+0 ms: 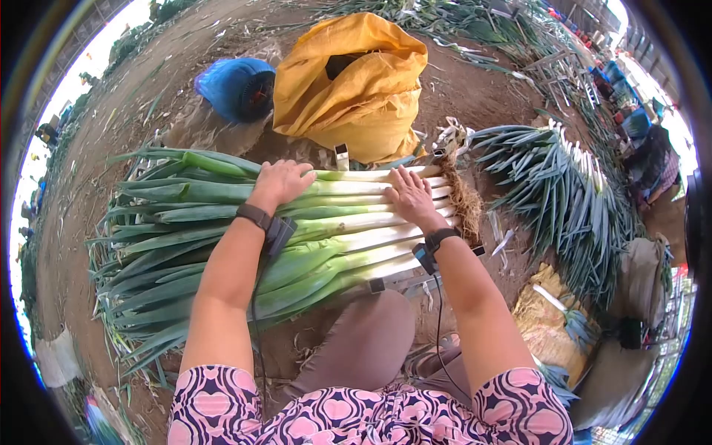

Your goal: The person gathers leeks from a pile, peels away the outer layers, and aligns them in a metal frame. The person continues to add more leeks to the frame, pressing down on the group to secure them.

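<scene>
In front of me a broad row of leeks [348,226] lies side by side on a low metal frame [378,285], green leaves to the left and white stems with brown roots to the right. My left hand [284,182] rests on the upper leeks where green turns pale, its fingers stretched out. Flat on the white stems close to the roots [463,200] lies my right hand [411,195], fingers spread. Neither hand is wrapped round a leek. Both wrists wear a strapped device with a cable.
Beyond the leeks stands an open yellow sack [352,93], with a blue bundle [237,89] left of it. A pile of thinner green onions [564,193] lies to the right. A person [656,167] is at the far right. Loose leaves litter the dirt ground.
</scene>
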Motion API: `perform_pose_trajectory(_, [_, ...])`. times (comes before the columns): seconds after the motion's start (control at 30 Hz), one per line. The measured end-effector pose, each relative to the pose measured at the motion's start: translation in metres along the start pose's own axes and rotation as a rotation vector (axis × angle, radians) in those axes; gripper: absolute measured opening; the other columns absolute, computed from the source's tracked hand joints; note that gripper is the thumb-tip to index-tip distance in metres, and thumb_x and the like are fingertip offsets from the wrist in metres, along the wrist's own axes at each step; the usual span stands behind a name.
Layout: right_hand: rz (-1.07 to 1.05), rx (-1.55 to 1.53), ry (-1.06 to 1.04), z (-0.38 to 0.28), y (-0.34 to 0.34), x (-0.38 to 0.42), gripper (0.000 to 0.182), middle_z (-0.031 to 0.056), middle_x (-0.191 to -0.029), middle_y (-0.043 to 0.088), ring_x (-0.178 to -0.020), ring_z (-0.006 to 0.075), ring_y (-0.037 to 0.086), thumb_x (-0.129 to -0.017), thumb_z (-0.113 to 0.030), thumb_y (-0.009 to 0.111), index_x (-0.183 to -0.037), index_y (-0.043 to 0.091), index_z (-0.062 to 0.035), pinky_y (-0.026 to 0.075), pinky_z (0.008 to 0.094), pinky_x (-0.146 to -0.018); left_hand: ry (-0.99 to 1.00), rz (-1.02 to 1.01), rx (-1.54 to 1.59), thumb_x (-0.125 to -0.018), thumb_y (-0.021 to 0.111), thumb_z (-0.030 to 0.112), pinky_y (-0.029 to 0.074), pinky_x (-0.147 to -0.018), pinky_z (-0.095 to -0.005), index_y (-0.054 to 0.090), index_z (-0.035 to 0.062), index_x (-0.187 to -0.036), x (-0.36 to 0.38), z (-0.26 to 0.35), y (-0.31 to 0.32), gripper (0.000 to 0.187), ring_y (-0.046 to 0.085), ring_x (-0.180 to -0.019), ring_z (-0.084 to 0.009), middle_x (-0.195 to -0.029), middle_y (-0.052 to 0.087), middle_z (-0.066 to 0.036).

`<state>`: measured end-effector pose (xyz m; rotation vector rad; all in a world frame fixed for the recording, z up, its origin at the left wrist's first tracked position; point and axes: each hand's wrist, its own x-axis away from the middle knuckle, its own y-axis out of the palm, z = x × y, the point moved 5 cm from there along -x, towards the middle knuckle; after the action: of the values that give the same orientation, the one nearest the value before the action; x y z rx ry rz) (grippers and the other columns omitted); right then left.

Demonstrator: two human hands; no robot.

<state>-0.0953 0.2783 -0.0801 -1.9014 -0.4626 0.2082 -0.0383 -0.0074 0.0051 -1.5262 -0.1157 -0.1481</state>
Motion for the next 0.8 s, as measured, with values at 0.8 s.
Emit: perform_pose_trajectory(0.8, [0.124,-0.074,-0.14,0.003,-0.02,-0.031,0.054,0.0063,-0.131,0.051,-0.131,0.0312,0.039,-0.084,-0.052,0.063,-0.125,0.056,-0.0181,0.021,0.0543,-0.11,-0.008,0.06,0.079,-0.083,0.062,0.037,0.033,-0.102,-0.048,0.064,0.0168,-0.117,-0.007,0.016,-0.02,0.04,0.055,-0.109,-0.0263,-0.11,0.06,-0.008])
